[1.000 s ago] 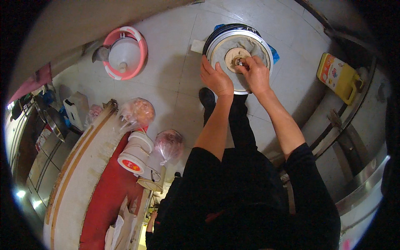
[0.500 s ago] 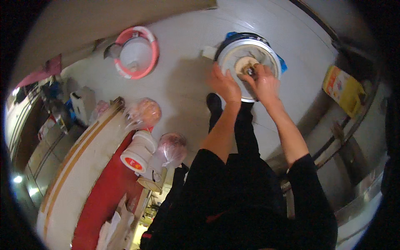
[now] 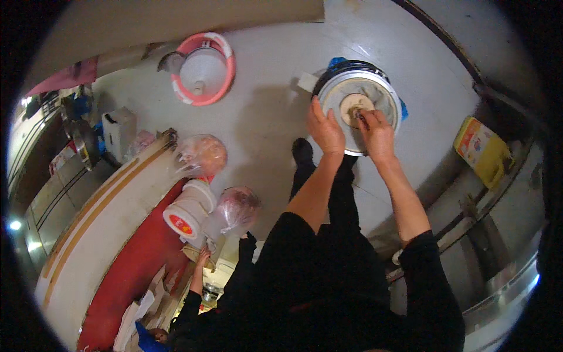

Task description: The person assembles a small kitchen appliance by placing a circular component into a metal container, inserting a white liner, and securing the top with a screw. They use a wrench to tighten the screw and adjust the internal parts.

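Observation:
A round vessel (image 3: 382, 132) with a silvery rim and a greyish inner surface stands in front of me, with a dark band around its far side. At its middle lies a cream-coloured disc (image 3: 352, 101) with brownish matter on it. My left hand (image 3: 326, 132) rests at the near left of the rim, fingers stretched and apart. Over the disc, the fingertips of my right hand (image 3: 377, 134) are pinched together at its middle. What they hold, if anything, is too small to make out. Blue material (image 3: 337, 61) shows behind the vessel.
A pink-rimmed basin (image 3: 226, 88) stands on the floor (image 3: 264, 64) at far left. Nearer, white tubs (image 3: 186, 214) and plastic-bagged items (image 3: 202, 154) stand by a red and white edge. Another person's hand (image 3: 203, 256) appears lower left. A yellow container (image 3: 485, 155) is at right.
The view has shifted slightly, so the vessel sits lower. My left hand stays by the rim and my right fingers at the disc. Another person's hand and a blue cap have appeared lower left.

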The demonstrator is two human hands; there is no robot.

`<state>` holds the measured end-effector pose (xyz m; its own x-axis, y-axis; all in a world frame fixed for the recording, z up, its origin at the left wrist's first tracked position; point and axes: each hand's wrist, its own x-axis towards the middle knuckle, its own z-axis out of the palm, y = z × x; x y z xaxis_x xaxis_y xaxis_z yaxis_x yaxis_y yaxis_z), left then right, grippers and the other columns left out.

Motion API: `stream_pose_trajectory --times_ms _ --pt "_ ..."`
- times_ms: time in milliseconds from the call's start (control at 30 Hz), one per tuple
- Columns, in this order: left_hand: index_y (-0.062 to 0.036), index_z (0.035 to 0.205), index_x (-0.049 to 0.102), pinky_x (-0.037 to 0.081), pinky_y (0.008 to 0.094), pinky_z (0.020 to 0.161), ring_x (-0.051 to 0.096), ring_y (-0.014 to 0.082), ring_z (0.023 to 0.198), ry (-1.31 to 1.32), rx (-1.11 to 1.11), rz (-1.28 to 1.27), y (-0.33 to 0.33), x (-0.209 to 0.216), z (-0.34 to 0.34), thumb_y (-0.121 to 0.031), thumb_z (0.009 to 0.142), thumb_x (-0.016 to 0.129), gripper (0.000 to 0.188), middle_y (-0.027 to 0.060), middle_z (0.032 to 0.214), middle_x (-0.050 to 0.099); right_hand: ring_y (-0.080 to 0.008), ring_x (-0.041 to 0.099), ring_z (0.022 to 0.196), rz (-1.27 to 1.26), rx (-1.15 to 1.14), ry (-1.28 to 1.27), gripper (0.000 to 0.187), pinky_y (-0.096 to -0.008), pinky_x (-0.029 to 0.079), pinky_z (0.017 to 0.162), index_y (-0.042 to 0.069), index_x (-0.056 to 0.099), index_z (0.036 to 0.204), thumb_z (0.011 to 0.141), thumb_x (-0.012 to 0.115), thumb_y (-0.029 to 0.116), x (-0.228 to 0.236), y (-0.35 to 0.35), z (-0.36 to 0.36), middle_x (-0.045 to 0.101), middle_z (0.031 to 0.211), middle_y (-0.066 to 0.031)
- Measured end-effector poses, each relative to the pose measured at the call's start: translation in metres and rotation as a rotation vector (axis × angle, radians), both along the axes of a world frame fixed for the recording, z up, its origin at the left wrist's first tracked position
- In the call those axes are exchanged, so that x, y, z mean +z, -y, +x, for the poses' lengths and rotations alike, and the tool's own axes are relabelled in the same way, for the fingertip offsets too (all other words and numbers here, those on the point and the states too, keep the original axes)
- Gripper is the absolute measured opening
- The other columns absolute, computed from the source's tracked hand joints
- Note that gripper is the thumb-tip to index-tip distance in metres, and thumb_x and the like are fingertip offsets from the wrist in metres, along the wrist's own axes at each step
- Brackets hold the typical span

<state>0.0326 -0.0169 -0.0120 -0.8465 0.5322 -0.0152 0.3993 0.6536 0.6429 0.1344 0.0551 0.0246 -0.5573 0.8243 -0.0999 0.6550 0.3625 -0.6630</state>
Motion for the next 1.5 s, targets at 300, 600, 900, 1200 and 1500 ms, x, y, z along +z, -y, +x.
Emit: stream_pose_trajectory --times_ms 300,600,900,1200,1500 --pt "-0.004 0.133 0.038 0.037 0.0466 0.091 0.049 0.0379 0.108 0.002 -0.006 -0.044 -0.001 0.001 -0.002 -0.007 0.085 0.06 0.053 0.0203 0.122 0.051 -0.032 0.063 0.075 -0.01 -0.035 -0.031 0.018 -0.0389 0.053 0.065 0.004 0.066 0.092 0.075 0.071 0.01 -0.001 -0.002 -0.004 0.062 0.09 -0.0133" --pt "-0.0045 0.134 0.038 0.036 0.0481 0.093 0.049 0.0393 0.109 -0.018 -0.013 -0.034 0.0 0.001 -0.001 -0.006 0.085 0.06 0.054 0.021 0.123 0.05 -0.0282 0.065 0.072 0.045 -0.04 -0.045 0.018 -0.0351 0.054 0.066 0.001 0.067 0.092 0.075 0.071 0.005 -0.005 0.0 -0.003 0.063 0.09 -0.0138" --pt "-0.0041 0.134 0.036 0.036 0.0484 0.093 0.048 0.04 0.11 -0.01 -0.023 -0.023 0.0 0.001 -0.002 -0.006 0.084 0.06 0.055 0.0216 0.124 0.049 -0.0297 0.064 0.077 0.019 -0.05 -0.093 0.023 -0.0369 0.053 0.069 0.003 0.067 0.097 0.074 0.071 0.004 0.0 0.004 -0.006 0.061 0.094 -0.0123" --pt "-0.0037 0.134 0.036 0.037 0.0481 0.092 0.048 0.041 0.109 0.003 -0.024 -0.036 -0.001 0.002 -0.002 -0.006 0.084 0.06 0.055 0.0223 0.122 0.049 -0.0308 0.062 0.082 -0.15 -0.146 0.126 0.029 -0.0398 0.052 0.067 0.008 0.063 0.104 0.075 0.07 0.009 0.003 0.006 -0.01 0.059 0.095 -0.0099" --pt "-0.0026 0.134 0.037 0.038 0.0469 0.093 0.048 0.0413 0.111 0.026 -0.013 -0.033 -0.001 0.002 -0.003 -0.007 0.086 0.058 0.053 0.0233 0.123 0.049 -0.0303 0.062 0.083 -0.026 -0.114 0.078 0.024 -0.0389 0.051 0.068 0.007 0.066 0.096 0.073 0.072 0.008 0.015 0.002 -0.016 0.06 0.093 -0.0111"
